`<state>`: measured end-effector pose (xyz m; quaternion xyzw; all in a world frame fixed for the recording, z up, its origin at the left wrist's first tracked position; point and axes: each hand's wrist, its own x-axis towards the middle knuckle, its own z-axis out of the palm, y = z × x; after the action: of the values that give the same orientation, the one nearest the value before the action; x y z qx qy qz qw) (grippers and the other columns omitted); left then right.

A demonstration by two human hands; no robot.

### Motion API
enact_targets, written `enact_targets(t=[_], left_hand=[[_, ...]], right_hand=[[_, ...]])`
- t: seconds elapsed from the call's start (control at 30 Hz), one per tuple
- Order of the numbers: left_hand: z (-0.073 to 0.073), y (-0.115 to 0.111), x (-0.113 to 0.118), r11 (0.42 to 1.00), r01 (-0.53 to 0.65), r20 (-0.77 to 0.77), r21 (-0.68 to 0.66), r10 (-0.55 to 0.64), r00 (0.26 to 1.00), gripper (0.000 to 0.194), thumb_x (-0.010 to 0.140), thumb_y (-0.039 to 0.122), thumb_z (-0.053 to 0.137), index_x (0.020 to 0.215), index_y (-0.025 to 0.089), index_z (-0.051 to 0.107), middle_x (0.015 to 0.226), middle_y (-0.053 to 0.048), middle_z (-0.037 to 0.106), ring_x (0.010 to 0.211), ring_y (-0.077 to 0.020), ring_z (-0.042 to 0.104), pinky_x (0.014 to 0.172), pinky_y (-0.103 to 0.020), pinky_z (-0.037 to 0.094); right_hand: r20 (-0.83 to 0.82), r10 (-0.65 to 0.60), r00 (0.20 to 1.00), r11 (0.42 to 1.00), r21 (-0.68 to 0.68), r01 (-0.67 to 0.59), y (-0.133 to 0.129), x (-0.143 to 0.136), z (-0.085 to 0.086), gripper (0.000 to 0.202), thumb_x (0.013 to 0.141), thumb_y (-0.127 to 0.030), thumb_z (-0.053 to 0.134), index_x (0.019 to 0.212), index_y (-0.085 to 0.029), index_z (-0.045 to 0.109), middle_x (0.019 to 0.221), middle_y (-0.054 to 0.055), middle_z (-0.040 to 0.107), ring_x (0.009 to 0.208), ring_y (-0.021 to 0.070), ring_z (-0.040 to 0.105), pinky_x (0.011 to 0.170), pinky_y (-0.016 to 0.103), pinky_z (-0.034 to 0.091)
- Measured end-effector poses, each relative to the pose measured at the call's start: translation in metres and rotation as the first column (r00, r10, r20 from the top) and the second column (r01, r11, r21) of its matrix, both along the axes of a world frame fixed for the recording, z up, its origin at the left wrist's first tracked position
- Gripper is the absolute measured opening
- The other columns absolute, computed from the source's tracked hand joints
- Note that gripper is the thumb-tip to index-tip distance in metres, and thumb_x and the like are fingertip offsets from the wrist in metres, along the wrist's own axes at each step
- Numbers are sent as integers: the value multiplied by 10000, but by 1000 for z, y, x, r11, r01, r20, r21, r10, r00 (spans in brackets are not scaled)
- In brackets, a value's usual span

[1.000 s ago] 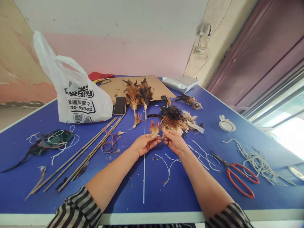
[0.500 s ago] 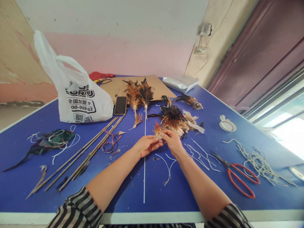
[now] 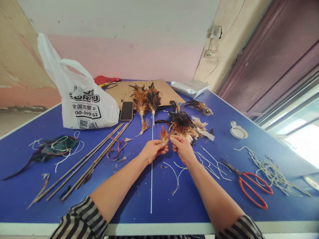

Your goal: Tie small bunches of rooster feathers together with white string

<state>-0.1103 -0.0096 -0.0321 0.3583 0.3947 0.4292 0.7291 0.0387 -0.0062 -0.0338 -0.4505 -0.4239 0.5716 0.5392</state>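
My left hand (image 3: 156, 151) pinches a small tuft of orange-brown feathers (image 3: 163, 135) by its pale base, tips pointing up. Just to its right is my right hand (image 3: 182, 148), thumb and fingers pressed together a little apart from the tuft; whatever they may hold is too small to make out. Behind the right hand lies a loose pile of black, brown and cream feathers (image 3: 183, 122). Two tied feather bunches (image 3: 141, 103) rest farther back on a sheet of cardboard (image 3: 169, 91). Short white strings (image 3: 178, 176) lie below and to the right of my hands.
To the right are red-handled scissors (image 3: 245, 179), a tangle of white cord (image 3: 271, 171) and a roll of white tape (image 3: 238, 131). Thin sticks (image 3: 87, 159), a phone (image 3: 126, 111) and a white plastic bag (image 3: 84, 99) stand or lie on the left. A silver packet (image 3: 190, 88) sits at the back.
My hands have moved slightly apart. The feather tuft, touched by both hands before, is now in my left hand alone, a little farther left.
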Motion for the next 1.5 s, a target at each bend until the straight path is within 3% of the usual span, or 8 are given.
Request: enact_targets(t=[0.17, 0.37, 0.67, 0.83, 0.97, 1.1, 1.27, 1.5], left_hand=[[-3, 0, 1, 970, 49, -193, 237, -2, 981, 187, 673, 261, 640, 734, 84, 639, 664, -59, 636, 577, -115, 588, 521, -202, 461], [-8, -3, 3, 900, 187, -379, 394, -26, 925, 238, 725, 323, 563, 750, 98, 638, 639, -44, 621, 550, -116, 560, 547, -231, 449], [-8, -4, -2, 743, 301, -593, 598, 157, 790, 241, 780, 281, 472, 693, 128, 638, 690, -22, 584, 563, -96, 511, 585, -223, 410], [-8, -1, -2, 842, 231, -527, 487, 73, 847, 160, 705, 269, 582, 675, 128, 653, 621, -5, 587, 578, -104, 515, 601, -228, 417], [-5, 2, -5, 993, 45, -148, 109, -29, 989, 195, 671, 268, 647, 783, 108, 660, 761, -70, 651, 711, -143, 597, 666, -250, 457], [-1, 5, -9, 983, 19, 160, -180, 10, 987, 151, 707, 184, 608, 839, 119, 643, 901, -97, 656, 768, -143, 622, 672, -243, 486], [-2, 1, -6, 976, 113, 195, -185, -77, 978, 159, 732, 179, 576, 857, 108, 642, 922, -100, 655, 786, -153, 626, 699, -257, 496], [-4, -3, -2, 984, 133, 125, -121, -118, 985, 199, 694, 223, 632, 851, 102, 650, 904, -115, 655, 761, -160, 624, 682, -273, 504]], right_hand=[[210, 130, 969, 990, 25, -138, -6, 0, 10, 314, 593, -365, 696, 796, -134, 632, 568, -3, 571, 447, 74, 431, 428, 221, 337], [399, 7, 917, 984, 159, -76, -12, -6, 14, 188, 632, -352, 650, 679, -173, 613, 578, 8, 609, 531, 148, 533, 538, 289, 438], [532, -74, 843, 967, 245, -70, -8, -2, 9, 148, 664, -312, 617, 711, -173, 630, 652, 21, 632, 609, 169, 555, 607, 302, 429], [521, -25, 853, 957, 260, -130, -9, -1, 10, 163, 664, -310, 623, 763, -182, 636, 693, 34, 646, 647, 182, 577, 631, 315, 443], [494, -84, 865, 932, 345, -107, -7, 3, 11, 381, 682, -306, 621, 1036, -183, 551, 819, 57, 639, 676, 167, 569, 638, 310, 454], [683, -285, 673, 833, 524, -178, -11, 4, 14, 586, 654, -305, 655, 1194, -210, 446, 1022, 81, 584, 801, 191, 551, 738, 350, 440], [807, -403, 431, 764, 556, -327, -15, 0, 16, 635, 668, -301, 632, 1246, -190, 393, 1098, 119, 541, 955, 266, 522, 825, 419, 393], [811, -459, 363, 778, 564, -275, -15, 2, 18, 569, 680, -263, 604, 1212, -168, 426, 1034, 113, 567, 933, 269, 522, 816, 402, 388]])
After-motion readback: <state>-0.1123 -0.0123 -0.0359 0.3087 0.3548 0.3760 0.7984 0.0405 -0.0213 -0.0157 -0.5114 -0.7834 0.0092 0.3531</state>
